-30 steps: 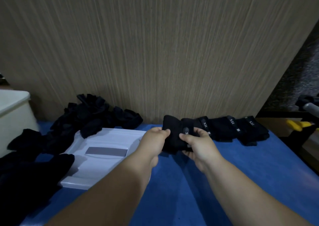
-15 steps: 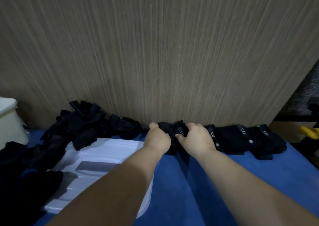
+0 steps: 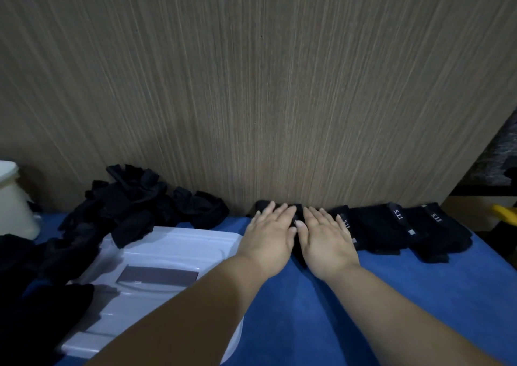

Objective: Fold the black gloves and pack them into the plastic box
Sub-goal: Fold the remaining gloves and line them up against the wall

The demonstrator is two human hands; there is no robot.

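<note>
Glove, gripped earlier, now lies seemingly pressed under flat left hand and right hand.

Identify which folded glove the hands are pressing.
The leftmost folded glove, under the left hand and right hand; the other folded gloves lie farther right.

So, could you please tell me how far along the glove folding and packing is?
Done: several folded gloves lie in a row along the wall. In hand: the left hand and right hand press flat on one more glove at the row's left end. Left: the loose glove pile is unfolded, and nothing folded sits on the white plastic piece, seemingly the box or its lid.
</note>
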